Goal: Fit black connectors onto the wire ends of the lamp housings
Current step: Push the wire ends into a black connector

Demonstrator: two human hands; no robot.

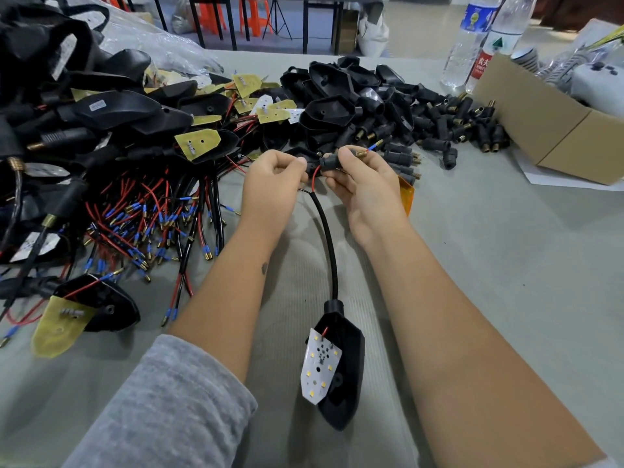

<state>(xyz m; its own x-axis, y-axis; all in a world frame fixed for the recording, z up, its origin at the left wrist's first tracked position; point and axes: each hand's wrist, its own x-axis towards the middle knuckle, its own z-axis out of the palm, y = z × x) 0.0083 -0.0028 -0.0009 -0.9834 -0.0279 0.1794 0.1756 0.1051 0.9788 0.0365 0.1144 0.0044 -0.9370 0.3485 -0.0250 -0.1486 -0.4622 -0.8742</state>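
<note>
Nearest the viewer, a black lamp housing (341, 369) with a white LED board lies on the grey worktop (489, 265), its black cable (329, 244) rising to both hands. The left hand (270, 187) pinches the wire end, fingers curled, while the right hand (364, 184) grips a black connector (332, 162) with a brass threaded tip, the two hands close together. Beyond them sit a heap of loose connectors (439, 126), more wired housings (111, 170) at left, a cardboard box (553, 130) and water bottles (479, 38)
</note>
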